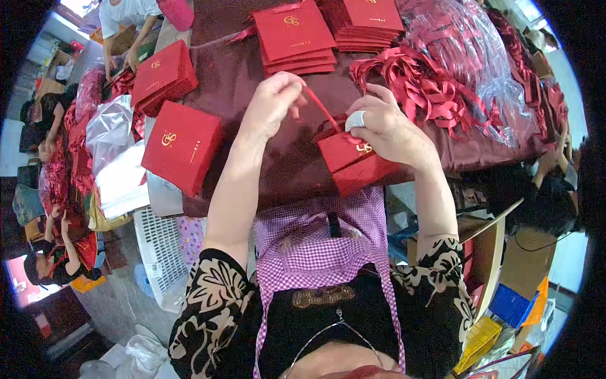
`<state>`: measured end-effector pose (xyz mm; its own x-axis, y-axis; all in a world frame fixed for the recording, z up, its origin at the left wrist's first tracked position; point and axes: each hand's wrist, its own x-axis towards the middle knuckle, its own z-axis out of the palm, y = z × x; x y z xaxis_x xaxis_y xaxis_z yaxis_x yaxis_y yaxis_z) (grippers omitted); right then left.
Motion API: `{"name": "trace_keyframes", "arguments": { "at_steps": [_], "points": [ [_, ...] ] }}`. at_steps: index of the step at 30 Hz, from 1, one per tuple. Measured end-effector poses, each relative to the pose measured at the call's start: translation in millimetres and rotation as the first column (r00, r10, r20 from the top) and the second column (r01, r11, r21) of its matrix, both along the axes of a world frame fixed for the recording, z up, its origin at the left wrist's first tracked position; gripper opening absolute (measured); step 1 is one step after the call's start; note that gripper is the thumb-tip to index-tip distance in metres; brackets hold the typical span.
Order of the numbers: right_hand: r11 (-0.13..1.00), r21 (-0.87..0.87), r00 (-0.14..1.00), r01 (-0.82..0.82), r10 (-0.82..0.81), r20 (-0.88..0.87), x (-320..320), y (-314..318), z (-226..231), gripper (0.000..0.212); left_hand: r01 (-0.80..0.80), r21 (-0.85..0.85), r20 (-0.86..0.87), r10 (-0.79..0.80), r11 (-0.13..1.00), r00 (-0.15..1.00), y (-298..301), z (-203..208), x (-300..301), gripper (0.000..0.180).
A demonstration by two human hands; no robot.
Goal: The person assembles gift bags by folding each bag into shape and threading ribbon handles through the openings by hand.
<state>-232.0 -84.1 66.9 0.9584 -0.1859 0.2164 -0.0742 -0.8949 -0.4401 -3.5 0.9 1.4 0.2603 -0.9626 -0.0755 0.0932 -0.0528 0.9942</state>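
A small red paper gift bag (354, 169) with gold print leans at the table's near edge, in front of me. My right hand (392, 129) grips its top edge, with a white band (355, 120) round one digit. From the bag's top a narrow red ribbon (320, 105) runs up to the left. Its upper end is pinched between the fingers of my left hand (275, 104), which is raised over the table. What the right fingertips do inside the bag's mouth is partly hidden.
Stacks of red bags stand at the back (295, 31), back right (369, 22) and left (183, 146). A heap of loose red ribbons (423, 91) lies beside my right hand, by clear plastic wrapping (464, 44). Another person's hand (131, 59) is at far left.
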Motion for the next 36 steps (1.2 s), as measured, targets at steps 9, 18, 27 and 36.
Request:
{"name": "trace_keyframes", "arguments": {
  "at_steps": [9, 18, 27, 36],
  "points": [
    [0.962, 0.032, 0.948, 0.272, -0.274, 0.161, -8.7, -12.9, -2.9, 0.006, -0.327, -0.238, 0.338, 0.394, 0.914, 0.855, -7.7, -10.4, 0.6, 0.021],
    [0.897, 0.232, 0.817, 0.376, -0.439, 0.375, 1.2, -26.4, -5.5, 0.014, 0.351, -0.071, 0.057, -0.347, 0.934, 0.936, 5.6, 0.7, -34.8, 0.029],
    [0.714, 0.561, 0.870, 0.420, -0.492, -0.026, -4.7, -55.1, -18.4, 0.026, 0.363, -0.106, 0.011, -0.363, 0.926, 0.932, 7.3, 4.2, -30.2, 0.027],
    [0.661, 0.074, 0.646, 0.747, -0.747, 0.156, -6.8, -54.2, -24.3, 0.024, 0.290, -0.088, -0.146, -0.301, 0.953, 0.943, 4.3, 7.0, -31.0, 0.022]
  ]
}}
